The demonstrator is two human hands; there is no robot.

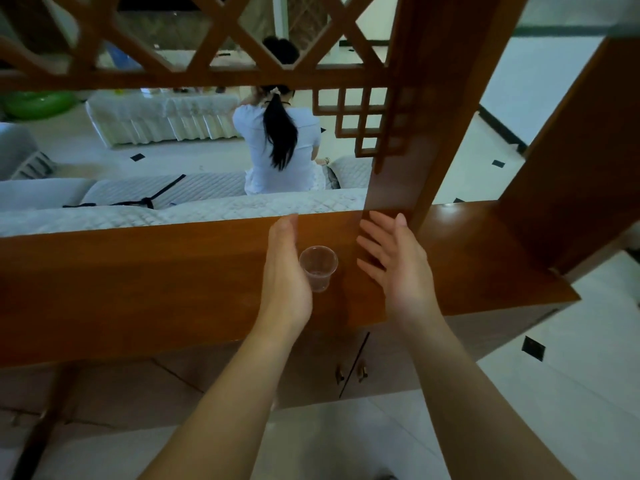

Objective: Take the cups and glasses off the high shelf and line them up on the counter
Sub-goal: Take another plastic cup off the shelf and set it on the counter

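Observation:
One clear plastic cup (318,268) stands upright on the brown wooden counter (138,282), near its middle. My left hand (284,271) is flat and upright just left of the cup, palm against the cup's side, fingers straight and not wrapped around it. My right hand (394,265) hovers to the right of the cup with fingers spread, a gap between it and the cup. No other cups or glasses are in view, and no high shelf shows.
A thick wooden post (408,133) rises from the counter just behind my right hand, with a lattice screen (194,39) overhead. Cabinet doors with handles (349,372) sit under the counter. Beyond it a person (277,147) sits on a sofa, facing away. Tiled floor lies to the right.

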